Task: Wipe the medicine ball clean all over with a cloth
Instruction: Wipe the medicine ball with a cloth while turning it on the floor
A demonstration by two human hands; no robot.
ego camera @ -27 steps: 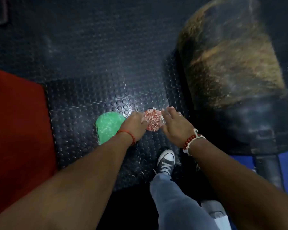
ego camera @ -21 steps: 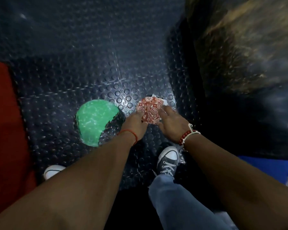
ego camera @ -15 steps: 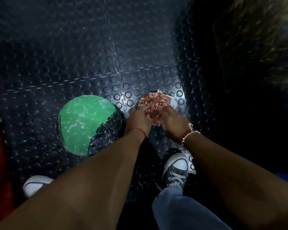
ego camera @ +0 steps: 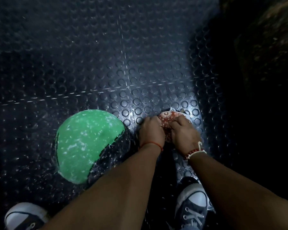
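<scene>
Left hand (ego camera: 150,131) beside right hand (ego camera: 184,132), curled

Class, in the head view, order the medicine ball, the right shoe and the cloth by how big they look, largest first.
1. medicine ball
2. right shoe, nearer the camera and partly hidden
3. cloth, bunched and mostly covered, so its true size is unsure

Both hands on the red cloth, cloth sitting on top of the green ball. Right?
Not quite. Both the left hand and right hand are on the red cloth, but the cloth lies on the floor right of the green ball, not on it. The head view shows this.
</scene>
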